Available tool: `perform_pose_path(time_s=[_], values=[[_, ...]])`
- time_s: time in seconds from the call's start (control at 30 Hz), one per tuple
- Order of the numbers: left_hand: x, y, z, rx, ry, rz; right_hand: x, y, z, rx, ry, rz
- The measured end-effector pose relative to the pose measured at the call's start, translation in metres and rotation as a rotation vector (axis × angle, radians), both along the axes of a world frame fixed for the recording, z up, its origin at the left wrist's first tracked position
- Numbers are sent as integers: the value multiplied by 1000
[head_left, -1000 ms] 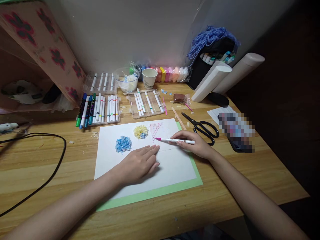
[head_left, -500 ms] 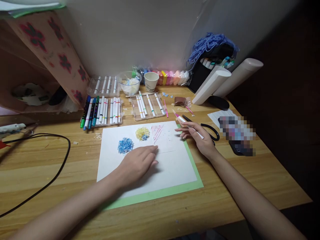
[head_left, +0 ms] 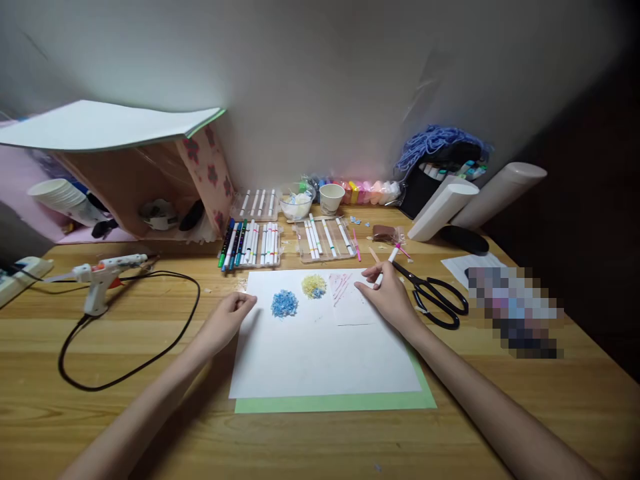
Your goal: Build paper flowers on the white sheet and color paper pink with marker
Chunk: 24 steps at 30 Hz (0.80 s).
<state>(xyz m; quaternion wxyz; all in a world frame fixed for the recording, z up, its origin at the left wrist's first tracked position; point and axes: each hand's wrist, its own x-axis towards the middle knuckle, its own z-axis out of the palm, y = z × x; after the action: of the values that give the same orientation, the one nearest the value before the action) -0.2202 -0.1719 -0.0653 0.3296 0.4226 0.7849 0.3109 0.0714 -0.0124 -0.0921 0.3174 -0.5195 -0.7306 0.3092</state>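
A white sheet of paper (head_left: 320,360) lies on a green sheet (head_left: 340,403), its left side sticking out past the green. On it are a mound of blue shreds (head_left: 285,305), a yellow mound (head_left: 313,286) with some blue in it, and a smaller piece of paper (head_left: 350,310) with pink strokes. My left hand (head_left: 225,323) is closed, thumb and fingers pinched at the white sheet's left edge. My right hand (head_left: 393,297) is closed around a white marker (head_left: 394,253) with a pink end, its fingertips by the small paper's upper right.
Black-handled scissors (head_left: 435,300) lie right of my right hand. A glue gun (head_left: 103,283) with a looping cord stands at left. Marker trays (head_left: 326,243), a paper cup (head_left: 331,198) and a bowl (head_left: 296,205) line the back. White tubes (head_left: 443,210) lean at right.
My left hand has moved from the middle of the white sheet to its left edge. My right hand has closed on the marker, now tilted differently. The white sheet has shifted over the green one.
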Motion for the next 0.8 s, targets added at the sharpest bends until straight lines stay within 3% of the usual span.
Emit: perform_pose_path(time_s=[0.07, 0.23, 0.37, 0.47, 0.63, 0.8], values=[[3, 6, -1, 19, -16, -2, -3, 3, 0, -7, 0, 1], [-3, 11, -11, 148, 191, 154, -3, 5, 1, -18, 20, -20], [-10, 13, -12, 120, 138, 174, -3, 9, -1, -13, 73, 51], [-10, 15, -8, 142, 94, 135, -2, 12, -5, -21, 113, 67], [-2, 15, 5, 108, -102, -36, -2, 14, -8, -64, 204, 74], [1, 12, 16, 104, -98, 7, 3, 14, -5, -69, 300, 88]])
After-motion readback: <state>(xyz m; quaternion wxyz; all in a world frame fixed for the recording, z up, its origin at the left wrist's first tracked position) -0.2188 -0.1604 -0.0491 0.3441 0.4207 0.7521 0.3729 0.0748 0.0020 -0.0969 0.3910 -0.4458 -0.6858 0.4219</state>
